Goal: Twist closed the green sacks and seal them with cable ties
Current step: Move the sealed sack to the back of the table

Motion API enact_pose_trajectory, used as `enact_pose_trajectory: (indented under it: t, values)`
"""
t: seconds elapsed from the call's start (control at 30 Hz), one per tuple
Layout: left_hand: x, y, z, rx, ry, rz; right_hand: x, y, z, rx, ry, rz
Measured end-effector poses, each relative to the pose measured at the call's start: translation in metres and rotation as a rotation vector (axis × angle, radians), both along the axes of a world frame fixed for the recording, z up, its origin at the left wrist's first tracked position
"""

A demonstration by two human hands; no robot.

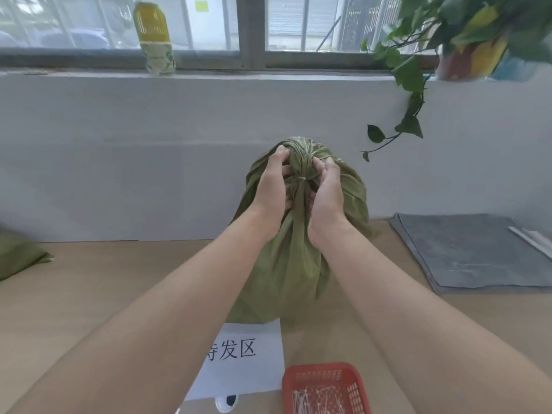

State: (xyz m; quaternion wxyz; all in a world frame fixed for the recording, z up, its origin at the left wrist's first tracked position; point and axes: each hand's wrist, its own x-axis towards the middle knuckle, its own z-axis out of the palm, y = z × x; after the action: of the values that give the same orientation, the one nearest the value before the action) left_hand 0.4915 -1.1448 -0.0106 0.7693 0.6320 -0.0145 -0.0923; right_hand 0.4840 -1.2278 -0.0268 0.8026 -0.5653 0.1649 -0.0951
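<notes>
Sack of green woven fabric point(298, 264) stood mid-frame on the tan table point(89, 294), its neck twisted and ringed by a pale cable tie point(302, 178). The left hand point(271, 186) gripped the bunched top; the right hand point(325, 192) curled round the neck. A red plastic basket point(322, 367) of ties point(316, 398) sat lower right.

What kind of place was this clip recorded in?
Likely a packing or dispatch bench beside a window: a green sack stands on the table, a red basket holds cable ties, and a printed paper sign labels the area.
</notes>
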Motion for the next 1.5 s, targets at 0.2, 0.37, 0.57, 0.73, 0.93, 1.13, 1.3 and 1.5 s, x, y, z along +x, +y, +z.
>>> enact_pose_trajectory:
  t: [0.2,0.37,0.57,0.73,0.93,1.13,1.3,1.5]
  values:
    - [0.041,-0.042,-0.060,0.127,0.045,-0.153,0.037,-0.046,-0.054,0.000,0.103,-0.053]
    - [0.037,-0.039,-0.074,0.147,0.096,-0.214,0.039,-0.039,-0.071,0.046,0.148,-0.046]
    - [0.002,0.000,-0.031,0.147,0.073,-0.113,0.007,-0.005,-0.022,0.050,0.064,-0.036]
    - [-0.054,0.044,0.031,0.174,0.001,-0.052,-0.051,0.038,0.043,-0.021,0.009,0.016]
    - [-0.144,0.111,0.107,0.170,-0.153,0.022,-0.138,0.098,0.128,-0.098,-0.096,0.060]
    - [-0.244,0.177,0.163,0.164,-0.241,0.095,-0.234,0.153,0.183,-0.183,-0.152,0.084]
    - [-0.318,0.226,0.185,0.154,-0.294,0.130,-0.311,0.197,0.209,-0.224,-0.192,0.111]
    - [-0.381,0.270,0.179,0.168,-0.305,0.105,-0.382,0.247,0.206,-0.244,-0.198,0.164]
